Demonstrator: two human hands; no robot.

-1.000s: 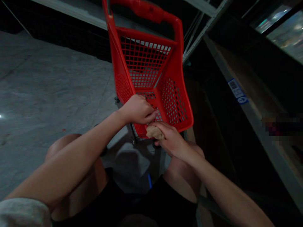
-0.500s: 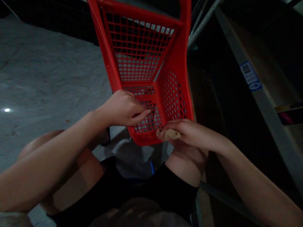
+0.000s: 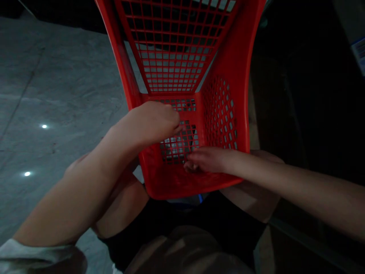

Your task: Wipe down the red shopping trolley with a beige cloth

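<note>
At left, the left hand [image 3: 156,120] reaches over the near-left corner of a red shopping basket [image 3: 182,192], knuckles up and fingers curled under; whether they pinch anything is hidden. The basket tilts up between the person's thighs, its near rim just above the black shorts [image 3: 185,215]. Further right, the right hand [image 3: 209,160] dips inside the near-right corner, fingers bunched low by the perforated bottom; I cannot tell if they grip something. The step in hand looks like close handwork inside the basket; working on there would call for steadying it and keeping the forearms clear of the rim. Beyond, grey tiled floor [image 3: 76,83] with two bright light spots lies at left, a thin blue strip [image 3: 200,198] below the near rim, and deep shadow at right, where a partly cropped blue-and-white label [image 3: 359,55] shows.
</note>
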